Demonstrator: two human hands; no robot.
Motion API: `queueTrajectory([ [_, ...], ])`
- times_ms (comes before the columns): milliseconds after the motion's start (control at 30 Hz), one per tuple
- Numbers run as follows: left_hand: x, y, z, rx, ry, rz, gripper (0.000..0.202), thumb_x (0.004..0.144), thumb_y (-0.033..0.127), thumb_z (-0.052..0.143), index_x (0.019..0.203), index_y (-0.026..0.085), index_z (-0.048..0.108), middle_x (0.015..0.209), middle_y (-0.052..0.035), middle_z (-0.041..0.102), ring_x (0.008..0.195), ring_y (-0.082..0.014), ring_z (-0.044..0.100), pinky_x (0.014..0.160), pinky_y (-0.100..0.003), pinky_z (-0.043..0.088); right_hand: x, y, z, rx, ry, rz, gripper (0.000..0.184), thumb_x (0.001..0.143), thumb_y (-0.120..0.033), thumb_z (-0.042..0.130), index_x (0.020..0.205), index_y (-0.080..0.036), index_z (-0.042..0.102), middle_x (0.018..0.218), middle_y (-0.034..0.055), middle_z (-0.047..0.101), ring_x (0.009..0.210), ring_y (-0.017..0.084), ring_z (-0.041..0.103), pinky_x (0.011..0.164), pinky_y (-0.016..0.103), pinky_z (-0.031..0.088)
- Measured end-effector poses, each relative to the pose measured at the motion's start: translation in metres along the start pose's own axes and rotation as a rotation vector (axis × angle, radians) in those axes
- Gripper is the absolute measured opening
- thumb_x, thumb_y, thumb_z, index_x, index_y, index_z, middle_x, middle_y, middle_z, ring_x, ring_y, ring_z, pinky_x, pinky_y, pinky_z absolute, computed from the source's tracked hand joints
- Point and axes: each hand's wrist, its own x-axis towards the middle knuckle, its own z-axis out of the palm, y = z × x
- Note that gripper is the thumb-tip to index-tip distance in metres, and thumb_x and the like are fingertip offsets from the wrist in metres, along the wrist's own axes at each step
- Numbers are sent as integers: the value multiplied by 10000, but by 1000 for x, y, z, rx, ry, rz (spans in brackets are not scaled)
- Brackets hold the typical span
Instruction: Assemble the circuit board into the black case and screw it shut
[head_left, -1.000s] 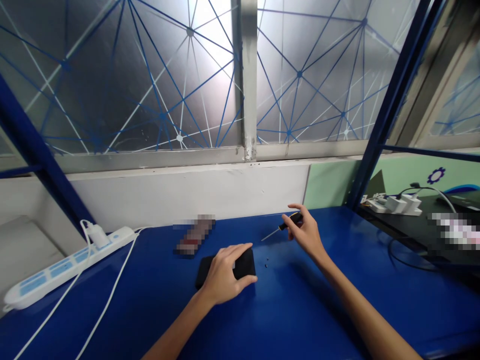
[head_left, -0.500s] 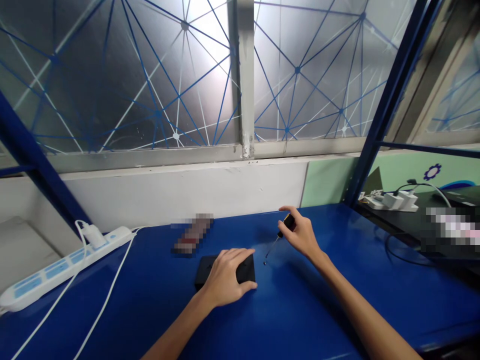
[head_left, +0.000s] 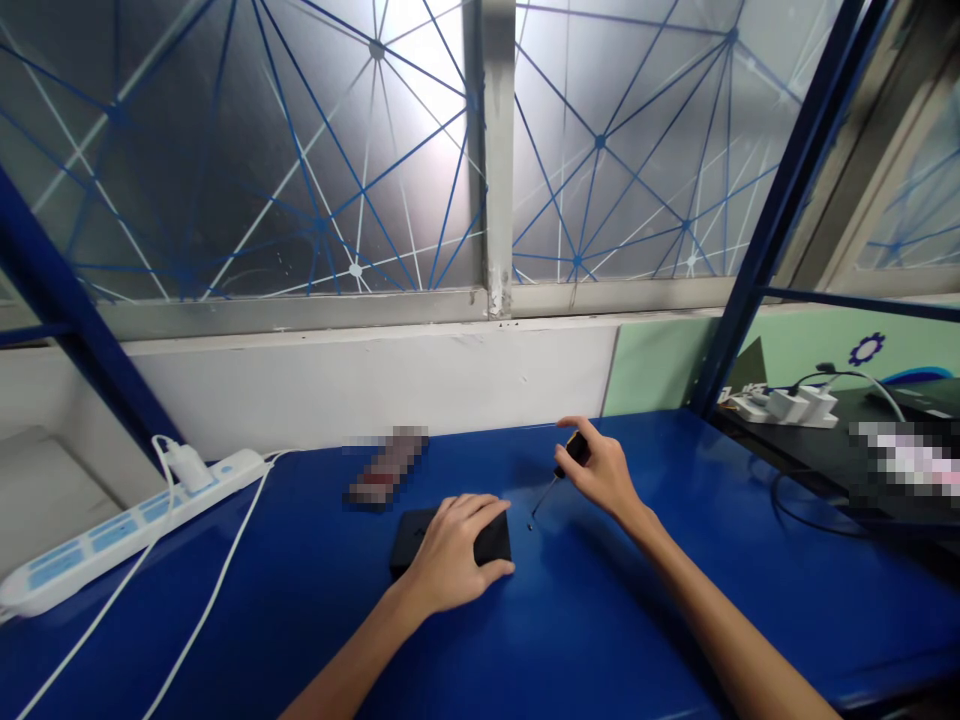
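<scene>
My left hand [head_left: 451, 555] lies over a flat black box [head_left: 492, 540] on the blue tabletop, gripping it with the fingers over its far edge and the thumb at its near right corner. The palm hides the middle of the box. Off to the right, my right hand [head_left: 604, 478] is closed around the black and yellow handle of a screwdriver [head_left: 575, 449]. Its thin shaft slants down and left toward the table. By its tip is a tiny dark piece [head_left: 529, 527], perhaps a screw; whether the two touch I cannot tell.
A pixelated, reddish-dark object [head_left: 386, 468] lies behind the box. On the left runs a white power strip [head_left: 135, 530] with a plug and white cables. Blue frame posts [head_left: 780, 200] rise at both sides. A dark neighbouring table [head_left: 817, 460] holds another power strip and cables.
The screwdriver tip appears slightly lower, closer to the tiny dark piece. My left hand keeps its place on the box. The whole view has shifted a little.
</scene>
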Motion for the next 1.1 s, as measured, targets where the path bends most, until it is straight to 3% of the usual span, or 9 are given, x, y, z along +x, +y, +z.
queueTrajectory([
  [233,2,6,-6,-3,74,-2,399,841,411,659,1219,288,630,1305,-95,578,1202,-322,520,981,-505,442,0,-9,-2,391,-13,178,264,786,-328,592,1024,-214,586,471,-71,523,370,147,543,439,243,426],
  [400,5,9,-5,-65,107,-18,189,848,343,666,1017,277,719,1197,-69,638,1123,-285,575,950,-464,469,0,-17,3,598,-45,249,271,765,-333,633,994,-197,580,435,-76,519,331,150,538,383,235,401],
  [600,7,6,-3,-85,141,-3,100,864,286,657,820,250,738,1093,-47,677,1062,-259,595,905,-431,466,-3,-20,8,635,-46,262,286,751,-347,651,979,-190,576,469,-72,517,331,140,538,359,224,393],
  [1100,8,0,0,-103,181,16,138,891,239,626,800,225,730,1028,-40,697,1007,-230,618,872,-391,462,-7,-26,10,644,-21,228,309,791,-393,657,1011,-196,563,509,-72,513,347,128,531,358,220,400],
])
